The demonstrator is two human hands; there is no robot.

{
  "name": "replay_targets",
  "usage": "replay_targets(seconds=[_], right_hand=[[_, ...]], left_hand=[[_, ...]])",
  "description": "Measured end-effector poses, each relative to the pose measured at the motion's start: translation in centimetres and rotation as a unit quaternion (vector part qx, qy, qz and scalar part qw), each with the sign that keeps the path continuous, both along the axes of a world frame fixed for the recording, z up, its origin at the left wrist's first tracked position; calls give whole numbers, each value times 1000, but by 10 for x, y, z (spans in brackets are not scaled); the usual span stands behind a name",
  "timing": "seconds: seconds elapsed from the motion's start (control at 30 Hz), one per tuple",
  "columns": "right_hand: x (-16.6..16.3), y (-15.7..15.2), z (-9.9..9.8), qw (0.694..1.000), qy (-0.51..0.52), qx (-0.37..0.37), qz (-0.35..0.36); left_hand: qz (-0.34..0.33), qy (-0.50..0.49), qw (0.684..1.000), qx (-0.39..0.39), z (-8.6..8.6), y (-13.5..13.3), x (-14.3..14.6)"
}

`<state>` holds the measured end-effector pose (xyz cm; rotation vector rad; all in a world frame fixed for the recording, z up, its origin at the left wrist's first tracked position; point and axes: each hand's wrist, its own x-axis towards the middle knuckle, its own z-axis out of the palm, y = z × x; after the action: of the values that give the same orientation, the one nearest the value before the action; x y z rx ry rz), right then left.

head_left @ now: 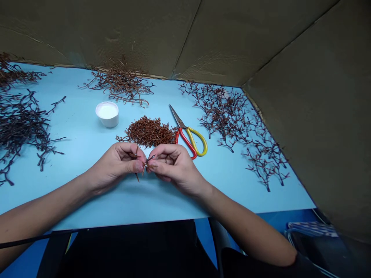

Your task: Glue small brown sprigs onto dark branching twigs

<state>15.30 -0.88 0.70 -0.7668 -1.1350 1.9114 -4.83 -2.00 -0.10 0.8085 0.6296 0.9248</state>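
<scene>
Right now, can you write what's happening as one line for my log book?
left hand: pinching small twig | right hand: pinching another twig | nearby: twig pile, scissors, white cup

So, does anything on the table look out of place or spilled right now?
Only one small thing: the scissors lie with their red handle up against the right end of the pile of short brown twig pieces, which looks crowded. The white cup stands upright, with no visible spill.

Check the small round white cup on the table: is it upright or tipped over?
Upright: the small round white cup stands on the light blue tabletop with its round mouth facing up and white contents lying level inside.
</scene>
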Motion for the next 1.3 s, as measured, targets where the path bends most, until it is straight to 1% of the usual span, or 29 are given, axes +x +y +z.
replay_targets(seconds=[0.13, 0.37, 0.57, 0.7, 0.8, 0.87, 0.93, 1.03, 1.1, 1.2, 1.27, 1.3], right_hand=[[0, -1, 1, 999, -34, 12, -21], [-1, -2, 5, 997, -60, 39, -42], [-2, -4, 9, 994, -81, 51, -45], [-1, -2, 3, 997, -47, 49, -28], [2, 1, -2, 998, -19, 45, -40], [3, 2, -3, 997, -46, 53, -44], [2, 0, -3, 991, -110, 79, -24], [-5, -5, -5, 973, -186, 136, 13], [-11, -8, -8, 968, -196, 154, 7], [-19, -11, -15, 975, -176, 135, -31], [-22, -10, -19, 980, -152, 121, -43], [-22, -9, -20, 979, -151, 129, -40]], left_hand=[[14, 28, 999, 19, 0, 1, 0], [41, 58, 997, 41, -2, 2, 0], [40, 66, 996, 52, -3, 1, 2], [46, 55, 997, 29, -1, 1, 2], [80, 30, 996, -1, 1, 3, 1], [113, 14, 993, -17, 2, 5, 1], [138, 3, 990, -23, 3, 7, 1], [144, -6, 989, -29, 4, 7, 4], [143, -1, 989, -29, 5, 6, 5], [148, 20, 988, -21, 5, 2, 6], [149, 37, 988, -22, 5, -1, 6], [149, 44, 988, -26, 4, -2, 6]])
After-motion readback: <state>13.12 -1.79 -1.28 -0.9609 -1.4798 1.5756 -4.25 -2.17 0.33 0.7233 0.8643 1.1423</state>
